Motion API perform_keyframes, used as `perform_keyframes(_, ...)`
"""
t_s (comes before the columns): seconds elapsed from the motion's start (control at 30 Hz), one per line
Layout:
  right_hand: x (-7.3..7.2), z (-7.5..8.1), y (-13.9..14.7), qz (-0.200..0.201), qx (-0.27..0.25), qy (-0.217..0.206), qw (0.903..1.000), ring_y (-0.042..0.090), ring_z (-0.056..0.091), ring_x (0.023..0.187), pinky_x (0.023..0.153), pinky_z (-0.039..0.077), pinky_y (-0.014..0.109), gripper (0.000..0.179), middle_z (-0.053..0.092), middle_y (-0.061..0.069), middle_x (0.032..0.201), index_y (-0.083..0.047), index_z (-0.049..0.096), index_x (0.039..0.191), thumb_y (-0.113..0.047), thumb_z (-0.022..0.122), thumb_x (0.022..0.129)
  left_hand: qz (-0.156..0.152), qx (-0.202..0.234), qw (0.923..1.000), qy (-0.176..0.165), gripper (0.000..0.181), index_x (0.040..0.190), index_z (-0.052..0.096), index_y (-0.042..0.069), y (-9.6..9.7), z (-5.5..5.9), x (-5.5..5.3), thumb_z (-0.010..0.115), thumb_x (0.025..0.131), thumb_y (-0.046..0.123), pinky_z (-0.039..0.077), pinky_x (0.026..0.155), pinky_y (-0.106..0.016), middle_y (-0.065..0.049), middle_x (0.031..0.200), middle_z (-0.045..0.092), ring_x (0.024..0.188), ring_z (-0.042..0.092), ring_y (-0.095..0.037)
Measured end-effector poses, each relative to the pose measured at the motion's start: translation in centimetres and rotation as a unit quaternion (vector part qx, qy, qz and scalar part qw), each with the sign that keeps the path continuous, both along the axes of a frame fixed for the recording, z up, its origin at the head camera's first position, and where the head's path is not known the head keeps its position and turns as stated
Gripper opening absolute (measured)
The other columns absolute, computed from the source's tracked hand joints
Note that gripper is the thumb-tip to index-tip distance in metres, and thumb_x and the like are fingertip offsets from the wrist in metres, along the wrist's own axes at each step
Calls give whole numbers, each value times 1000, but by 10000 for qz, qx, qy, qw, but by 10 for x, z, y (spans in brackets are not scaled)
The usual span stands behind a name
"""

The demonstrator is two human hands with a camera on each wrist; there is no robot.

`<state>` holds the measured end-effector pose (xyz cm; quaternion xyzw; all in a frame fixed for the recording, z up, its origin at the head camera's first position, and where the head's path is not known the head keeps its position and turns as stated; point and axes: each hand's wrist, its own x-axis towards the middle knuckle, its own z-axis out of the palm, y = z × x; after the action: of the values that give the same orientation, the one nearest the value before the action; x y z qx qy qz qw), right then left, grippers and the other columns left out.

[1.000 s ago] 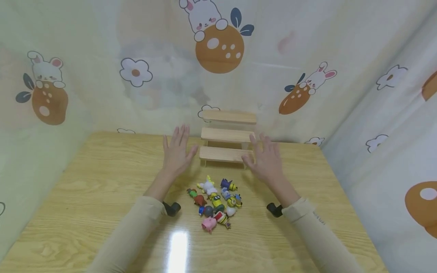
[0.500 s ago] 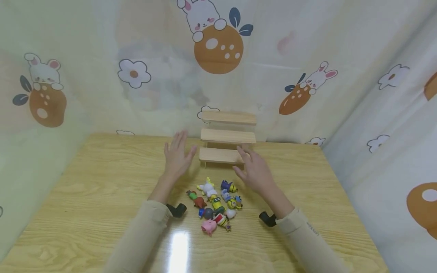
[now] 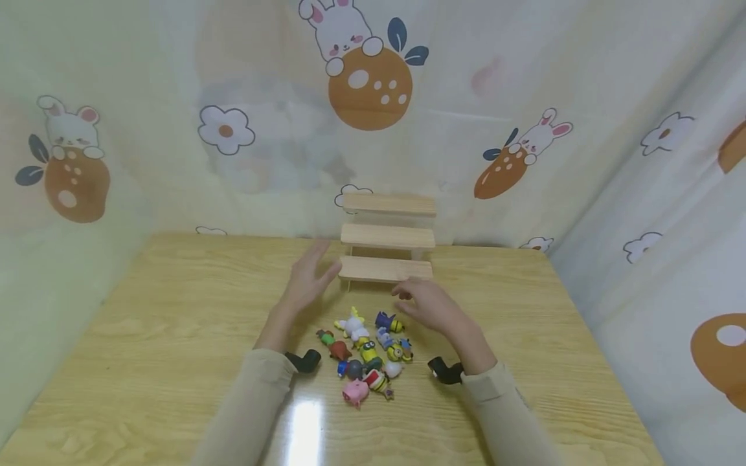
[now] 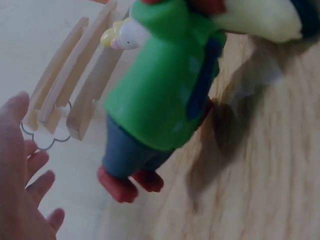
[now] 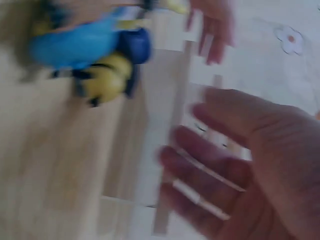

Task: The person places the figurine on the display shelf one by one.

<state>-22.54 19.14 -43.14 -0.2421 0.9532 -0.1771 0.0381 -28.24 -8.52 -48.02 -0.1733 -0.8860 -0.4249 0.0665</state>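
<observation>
A cluster of small toy figures lay on the wood-grain table [image 3: 146, 375], near the middle and on the near side of a three-step wooden stand [image 3: 387, 268]. Most of them touched or overlapped, tipped on their sides or backs. At the near edge lay a glossy pink pig figure [image 3: 355, 392], just beside a red, white and yellow-and-black-striped piece [image 3: 377, 380]. A bright yellow figure in goggles [image 3: 369, 350] sat mid-cluster, and a white figure with yellow tips [image 3: 352, 325] stretched along the far left. At the far right was a dark purple-blue figure with a yellow end [image 3: 388, 321]. On the left side lay a figure in a green top [image 4: 160, 85]; from the left wrist it showed smooth plastic, slate-blue trousers, dark red feet and a blue strip down its side. The right wrist view was blurred, showing only patches of light blue, navy and yellow.

The left hand [image 3: 307, 277] hovered left of the stand, fingers extended and thumb spread, holding nothing; its thumb came near the left end of the lowest step. The right hand [image 3: 430, 304] held nothing either, its fingers loosely bent near the right end of that step, beyond the figures; whether it touched the wood could not be told.
</observation>
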Motion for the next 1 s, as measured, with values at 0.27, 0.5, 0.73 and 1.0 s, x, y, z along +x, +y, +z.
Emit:
perform_keyframes(0.27, -6, 9, -5, 27, -138, -1346, 9908, 22, 62, 102, 90, 51, 40, 28, 67, 8, 110, -7, 65, 117, -18, 65, 91, -196, 473, 9982, -325, 72, 149, 29, 14, -3, -10, -8, 54, 92, 50, 25, 115, -49, -7, 154, 31, 142, 29, -29)
perform_keyframes(0.5, -6, 1, -2, -9, -190, -1791, 9837, 14, 61, 90, 82, 52, 33, 21, 68, 2, 98, -9, 68, 108, -12, 68, 87, -529, 1030, 9891, -907, 77, 149, 30, 13, 0, -28, -10, 63, 88, 46, 28, 115, -46, -6, 153, 34, 140, 33, -27)
perform_keyframes(0.73, -7, -7, 2, -63, -292, -1906, 9812, 13, 62, 87, 81, 53, 32, 12, 68, 0, 92, -11, 69, 99, -9, 67, 87, -530, 1144, 9874, -954, 74, 147, 34, 12, 6, -31, -11, 64, 87, 44, 26, 116, -45, -4, 152, 37, 138, 36, -25)
perform_keyframes(1.0, -6, -12, 2, 133, -399, -2002, 9789, 13, 63, 90, 84, 53, 33, 20, 69, -1, 97, -12, 69, 104, -9, 70, 84, -361, 1023, 9888, -1028, 68, 145, 39, 15, 6, -34, -10, 64, 87, 42, 25, 116, -45, -3, 150, 40, 137, 39, -26)
